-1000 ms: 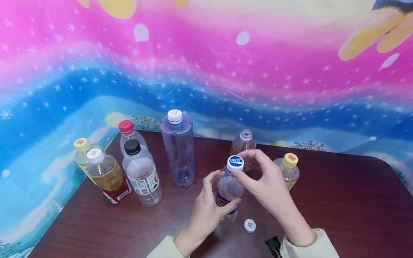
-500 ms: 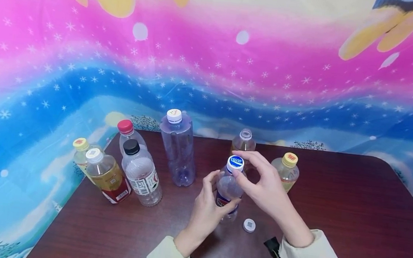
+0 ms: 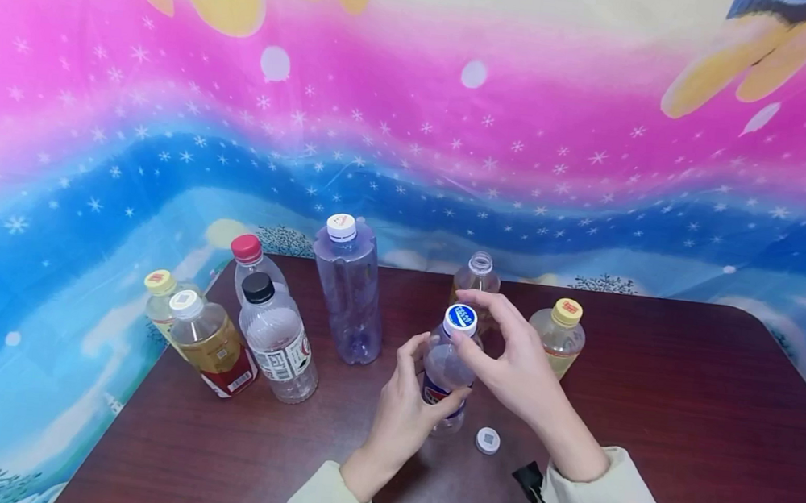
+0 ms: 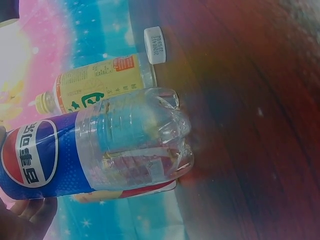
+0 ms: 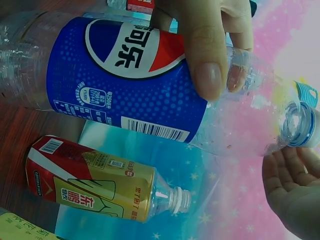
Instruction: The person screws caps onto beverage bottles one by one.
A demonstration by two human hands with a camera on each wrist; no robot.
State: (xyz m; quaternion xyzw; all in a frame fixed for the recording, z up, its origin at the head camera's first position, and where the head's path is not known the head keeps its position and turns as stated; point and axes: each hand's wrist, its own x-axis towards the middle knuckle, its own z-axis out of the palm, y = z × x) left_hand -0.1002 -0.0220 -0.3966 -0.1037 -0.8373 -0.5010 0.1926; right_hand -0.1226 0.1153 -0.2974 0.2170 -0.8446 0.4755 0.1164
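My left hand (image 3: 402,409) grips a clear plastic Pepsi bottle (image 3: 449,363) with a blue label, upright over the table. In the right wrist view, the left thumb lies across that label (image 5: 150,100). The thumb and fingers of my right hand (image 3: 519,364) pinch a white bottle cap (image 3: 460,319) with a blue printed top, at the bottle's mouth. A transparent neck (image 5: 295,125) shows under the cap in the right wrist view; how far the cap is screwed on I cannot tell. A loose white cap (image 3: 488,440) lies right of the bottle's base.
An uncapped gold-and-red bottle (image 5: 95,182) stands behind my hands, with a yellow-capped bottle (image 3: 561,331) to its right. A tall clear bottle (image 3: 347,299) stands left of centre. Farther left are black-capped (image 3: 280,345), red-capped (image 3: 247,249), white-capped (image 3: 215,343) and yellow-capped (image 3: 161,283) bottles.
The print on the pinched cap has turned to a slant. My right fingers have shifted slightly around it. My left hand and the Pepsi bottle stay in place.
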